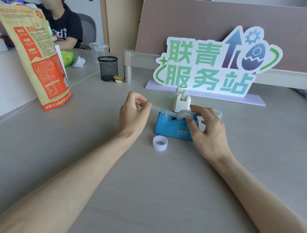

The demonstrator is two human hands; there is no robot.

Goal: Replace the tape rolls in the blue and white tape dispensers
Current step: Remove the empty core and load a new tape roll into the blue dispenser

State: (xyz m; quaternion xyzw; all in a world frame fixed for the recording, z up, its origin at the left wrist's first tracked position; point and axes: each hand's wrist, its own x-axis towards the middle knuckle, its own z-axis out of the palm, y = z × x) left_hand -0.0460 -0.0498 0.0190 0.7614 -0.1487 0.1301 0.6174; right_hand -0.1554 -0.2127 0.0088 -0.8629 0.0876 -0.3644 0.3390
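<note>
A blue tape dispenser (pixel 168 128) stands on the grey table (pixel 141 190) at mid-frame. A clear tape roll (pixel 184 114) sits in its cradle under the fingers of my right hand (pixel 206 130). My left hand (pixel 133 113) pinches the free end of a tape strip (pixel 161 109) drawn left from that roll. Just behind stands the white tape dispenser (pixel 181 100). A small white tape roll (pixel 160 143) lies flat in front of the blue dispenser. Part of another clear roll (pixel 218 113) shows behind my right hand.
A cut-out sign (pixel 215 66) on a lilac base stands behind the dispensers, against a desk partition. A black mesh cup (pixel 108 68) and a small lidded pot (pixel 118 78) sit at the back left. An orange printed bag (pixel 36 56) leans at left, beside a seated person.
</note>
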